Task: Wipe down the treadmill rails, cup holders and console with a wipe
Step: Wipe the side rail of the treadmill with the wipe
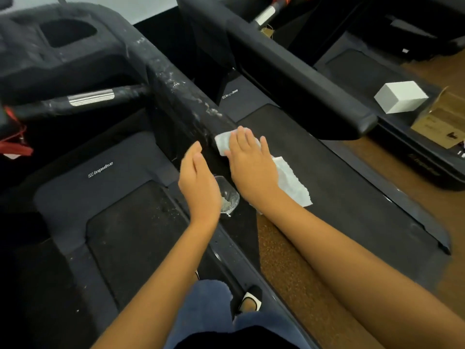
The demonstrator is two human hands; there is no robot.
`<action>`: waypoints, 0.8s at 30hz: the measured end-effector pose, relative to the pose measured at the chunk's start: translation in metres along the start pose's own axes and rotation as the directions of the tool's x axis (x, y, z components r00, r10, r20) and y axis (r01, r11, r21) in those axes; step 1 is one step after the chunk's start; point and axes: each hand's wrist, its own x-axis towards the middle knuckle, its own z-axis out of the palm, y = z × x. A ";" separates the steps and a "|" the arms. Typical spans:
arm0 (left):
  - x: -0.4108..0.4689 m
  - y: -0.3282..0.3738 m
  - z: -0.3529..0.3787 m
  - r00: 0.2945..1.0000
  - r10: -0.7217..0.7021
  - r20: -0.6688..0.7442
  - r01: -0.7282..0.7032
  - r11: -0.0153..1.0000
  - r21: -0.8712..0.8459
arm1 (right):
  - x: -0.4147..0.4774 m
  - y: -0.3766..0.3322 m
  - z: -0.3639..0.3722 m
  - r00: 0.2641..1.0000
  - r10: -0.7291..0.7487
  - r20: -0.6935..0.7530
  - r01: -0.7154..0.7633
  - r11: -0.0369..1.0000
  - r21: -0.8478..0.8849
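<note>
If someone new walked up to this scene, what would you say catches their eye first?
Most striking is the right hand lying flat on a white wipe at the near end of the treadmill rail, whose upper stretch is streaked with white smears. Just left of it, the left hand is open beside a small clear dish. A white box sits at the far right.

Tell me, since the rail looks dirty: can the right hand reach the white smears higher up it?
Probably yes: the right hand presses the wipe on the rail, the white smears lie just beyond along it with nothing between, and the left hand is clear.
</note>
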 end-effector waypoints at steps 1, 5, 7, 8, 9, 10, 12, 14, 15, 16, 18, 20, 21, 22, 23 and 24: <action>-0.018 0.000 -0.002 0.996 -0.085 0.007 0.085 0.993 -0.080 | -0.001 -0.002 -0.001 0.998 -0.057 0.005 0.057 0.998 -0.022; -0.058 0.004 -0.001 0.924 -0.366 0.112 0.381 0.849 -0.366 | -0.003 -0.003 -0.010 0.948 -0.288 0.137 0.296 0.954 -0.044; -0.062 0.008 0.003 0.909 -0.391 0.146 0.415 0.808 -0.419 | -0.004 -0.012 -0.012 0.886 -0.433 0.167 0.441 0.897 -0.016; -0.060 0.008 0.005 0.901 -0.410 0.140 0.428 0.793 -0.433 | -0.005 -0.017 -0.011 0.863 -0.467 0.194 0.469 0.882 0.039; -0.058 0.010 0.006 0.894 -0.428 0.130 0.439 0.784 -0.438 | -0.005 -0.020 -0.012 0.850 -0.473 0.231 0.447 0.881 0.157; -0.054 0.011 0.006 0.891 -0.439 0.117 0.443 0.782 -0.439 | -0.006 -0.022 -0.016 0.849 -0.453 0.272 0.347 0.866 0.359; -0.050 0.013 0.006 0.886 -0.452 0.102 0.447 0.777 -0.442 | -0.006 -0.019 -0.028 0.853 -0.388 0.348 -0.009 0.657 0.753; -0.050 0.011 0.008 0.870 -0.481 0.111 0.479 0.768 -0.425 | -0.005 -0.011 -0.041 0.903 -0.292 0.314 -0.187 0.389 0.902; -0.051 0.013 0.012 0.859 -0.490 0.149 0.504 0.756 -0.418 | -0.003 -0.005 -0.046 0.942 -0.209 0.261 -0.190 0.306 0.933; -0.048 0.011 0.020 0.842 -0.503 0.193 0.536 0.746 -0.395 | 0.000 0.002 -0.049 0.970 -0.117 0.211 -0.178 0.245 0.953; -0.038 0.008 0.042 0.796 -0.542 0.271 0.605 0.713 -0.353 | 0.006 0.016 -0.053 0.984 0.064 0.167 -0.174 0.121 0.977; -0.027 0.008 0.061 0.789 -0.563 0.246 0.614 0.736 -0.285 | 0.011 0.031 -0.052 0.971 0.164 0.175 -0.181 0.023 0.983; -0.018 -0.004 0.070 0.817 -0.544 0.191 0.576 0.769 -0.275 | 0.012 0.037 -0.050 0.969 0.174 0.174 -0.182 0.030 0.983; -0.007 -0.021 0.077 0.849 -0.504 0.159 0.528 0.798 -0.290 | 0.014 0.042 -0.048 0.973 0.168 0.160 -0.178 0.101 0.979; 0.009 -0.042 0.083 0.872 -0.465 0.152 0.490 0.823 -0.288 | 0.016 0.046 -0.045 0.977 0.155 0.145 -0.177 0.215 0.961; 0.024 -0.055 0.084 0.882 -0.445 0.156 0.471 0.825 -0.311 | 0.019 0.047 -0.041 0.981 0.130 0.147 -0.183 0.336 0.924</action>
